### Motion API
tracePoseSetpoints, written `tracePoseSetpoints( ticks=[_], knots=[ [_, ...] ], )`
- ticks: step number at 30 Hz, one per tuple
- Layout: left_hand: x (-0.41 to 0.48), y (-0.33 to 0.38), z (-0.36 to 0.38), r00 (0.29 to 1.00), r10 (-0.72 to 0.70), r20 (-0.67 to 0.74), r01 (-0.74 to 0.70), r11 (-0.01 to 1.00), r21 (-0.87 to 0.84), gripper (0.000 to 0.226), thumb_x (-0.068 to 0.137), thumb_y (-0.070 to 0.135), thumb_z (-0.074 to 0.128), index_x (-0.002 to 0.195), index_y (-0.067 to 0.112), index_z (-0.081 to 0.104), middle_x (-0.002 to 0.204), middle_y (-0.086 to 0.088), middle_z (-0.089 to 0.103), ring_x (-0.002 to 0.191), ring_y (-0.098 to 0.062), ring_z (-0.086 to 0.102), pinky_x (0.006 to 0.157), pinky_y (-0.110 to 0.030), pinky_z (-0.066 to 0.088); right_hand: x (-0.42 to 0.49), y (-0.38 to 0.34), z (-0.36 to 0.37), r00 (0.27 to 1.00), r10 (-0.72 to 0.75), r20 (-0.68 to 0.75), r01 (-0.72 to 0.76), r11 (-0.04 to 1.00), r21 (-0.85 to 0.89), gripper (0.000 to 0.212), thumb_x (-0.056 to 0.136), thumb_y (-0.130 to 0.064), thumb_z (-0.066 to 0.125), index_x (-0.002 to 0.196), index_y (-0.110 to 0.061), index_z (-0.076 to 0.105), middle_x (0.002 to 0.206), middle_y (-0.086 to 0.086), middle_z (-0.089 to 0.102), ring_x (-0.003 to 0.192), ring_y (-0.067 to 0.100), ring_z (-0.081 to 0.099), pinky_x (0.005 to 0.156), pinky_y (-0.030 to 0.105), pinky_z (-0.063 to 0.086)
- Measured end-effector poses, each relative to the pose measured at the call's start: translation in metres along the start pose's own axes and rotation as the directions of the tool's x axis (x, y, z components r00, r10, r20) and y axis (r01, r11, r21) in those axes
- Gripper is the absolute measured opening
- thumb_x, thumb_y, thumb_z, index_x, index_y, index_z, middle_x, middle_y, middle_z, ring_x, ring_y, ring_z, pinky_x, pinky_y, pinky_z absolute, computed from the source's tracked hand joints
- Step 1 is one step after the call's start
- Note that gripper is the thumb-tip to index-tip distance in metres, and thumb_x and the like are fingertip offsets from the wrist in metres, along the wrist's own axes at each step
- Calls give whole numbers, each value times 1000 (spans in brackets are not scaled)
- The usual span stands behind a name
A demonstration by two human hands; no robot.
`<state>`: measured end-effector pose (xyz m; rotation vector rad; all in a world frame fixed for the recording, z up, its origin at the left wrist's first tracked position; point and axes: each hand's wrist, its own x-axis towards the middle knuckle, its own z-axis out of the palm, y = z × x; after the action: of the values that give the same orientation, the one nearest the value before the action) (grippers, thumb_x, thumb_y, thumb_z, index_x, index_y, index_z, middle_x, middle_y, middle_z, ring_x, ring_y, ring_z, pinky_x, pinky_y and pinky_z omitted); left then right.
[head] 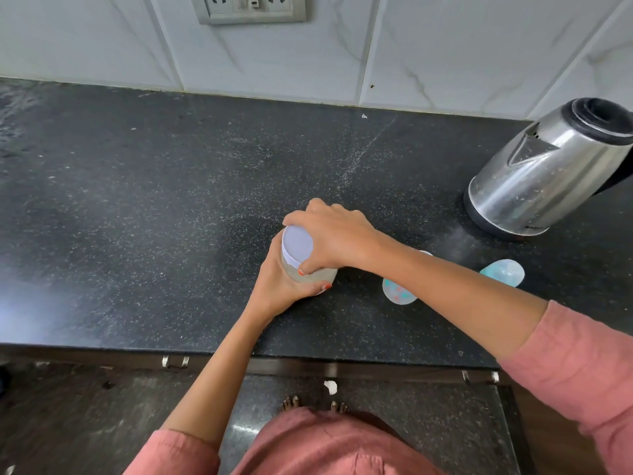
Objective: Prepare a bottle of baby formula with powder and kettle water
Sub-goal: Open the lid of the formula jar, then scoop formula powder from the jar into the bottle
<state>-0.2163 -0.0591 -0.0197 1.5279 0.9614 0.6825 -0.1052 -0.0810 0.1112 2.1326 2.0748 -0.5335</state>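
Centre frame: a translucent powder jar (328, 274) is being steadied on the dark countertop (171, 200) by the left hand (281, 286), fingers curled round its body, while its pale lid (297, 246) is being clasped from above by the right hand (337, 238), fingers bent over the rim. Opening is being judged the step in hand. The baby bottle (397, 293), right of the jar, is being partly hidden by the right forearm; the kettle (548, 173) is standing at upper right. Next, a firm twist and lid removal are being called for.
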Motion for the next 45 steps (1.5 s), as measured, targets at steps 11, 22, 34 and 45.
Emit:
tracePoseSetpoints(
  ticks=[11, 22, 34, 45],
  knots=[
    [-2, 5, -1, 997, 81, -1, -81, 997, 5, 90, 39, 43, 79, 118, 41, 36, 121, 20, 48, 109, 13, 48, 87, -6, 39, 20, 35, -44, 998, -34, 50, 19, 960, 280, 78, 72, -23, 76, 138, -20, 35, 141, 4, 38, 124, 22, 40, 95, 31, 36],
    [1, 0, -2, 988, 155, 15, -155, 988, 12, 93, 43, 42, 83, 123, 37, 37, 130, 16, 45, 120, 4, 44, 97, -9, 33, 116, 91, -21, 989, 143, 43, -150, 942, 300, 78, 74, -22, 74, 140, -17, 33, 146, 11, 30, 128, 30, 38, 93, 34, 38],
    [1, -2, -3, 988, 148, 33, -147, 989, -12, 95, 43, 42, 83, 124, 33, 36, 129, 18, 44, 119, 7, 44, 95, -7, 32, 162, 103, 17, 981, 182, 60, -189, 972, 141, 89, 71, -27, 77, 143, -21, 26, 145, 12, 26, 130, 36, 35, 103, 49, 37],
    [1, -2, -3, 986, 162, 40, -161, 987, -15, 95, 43, 42, 82, 125, 33, 35, 129, 17, 44, 119, 7, 43, 95, -6, 32, 156, 106, 26, 978, 198, 58, -205, 963, 174, 95, 70, -33, 78, 145, -20, 21, 149, 11, 24, 134, 34, 30, 105, 51, 34]
  ],
)
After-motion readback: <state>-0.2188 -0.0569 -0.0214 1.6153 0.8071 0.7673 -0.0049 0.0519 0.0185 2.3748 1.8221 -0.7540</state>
